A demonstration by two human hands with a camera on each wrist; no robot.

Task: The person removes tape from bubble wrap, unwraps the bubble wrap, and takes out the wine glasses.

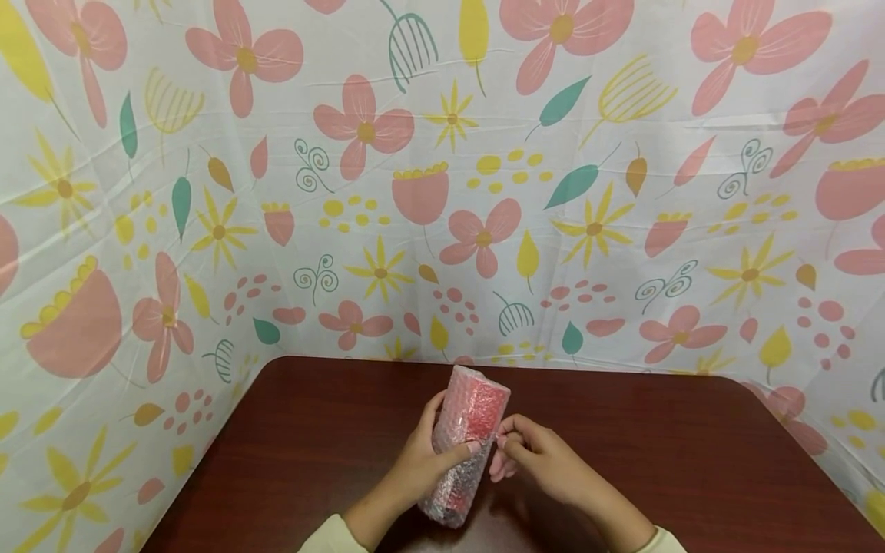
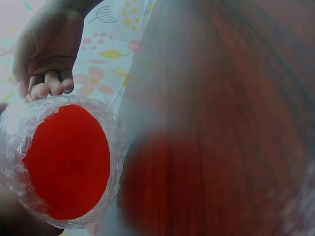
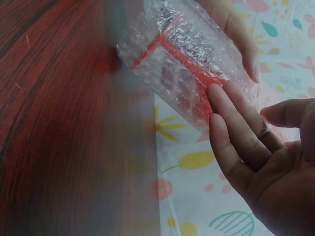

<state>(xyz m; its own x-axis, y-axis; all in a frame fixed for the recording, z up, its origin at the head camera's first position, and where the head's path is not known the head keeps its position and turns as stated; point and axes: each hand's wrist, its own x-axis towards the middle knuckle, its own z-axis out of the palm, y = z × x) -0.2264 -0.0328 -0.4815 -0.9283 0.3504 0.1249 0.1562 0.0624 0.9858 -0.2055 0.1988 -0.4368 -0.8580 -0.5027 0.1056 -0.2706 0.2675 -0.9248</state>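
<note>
A can-like cylinder (image 1: 459,468), red with some grey and white, is wrapped in clear bubble wrap (image 3: 182,29). It leans at a slant over the table, and its round red end (image 2: 69,162) faces the left wrist camera. My left hand (image 1: 420,459) grips the cylinder from the left, thumb across the front and the other fingers behind it. At its right side, my right hand (image 1: 542,459) pinches the edge of the bubble wrap between thumb and forefinger. The remaining fingers (image 3: 236,123) of this hand lie bent beside the wrapped surface.
The dark red-brown wooden table (image 1: 311,430) has rounded far corners. Behind it and along the left hangs a white cloth (image 1: 429,261) printed with pink, yellow and green flowers and leaves.
</note>
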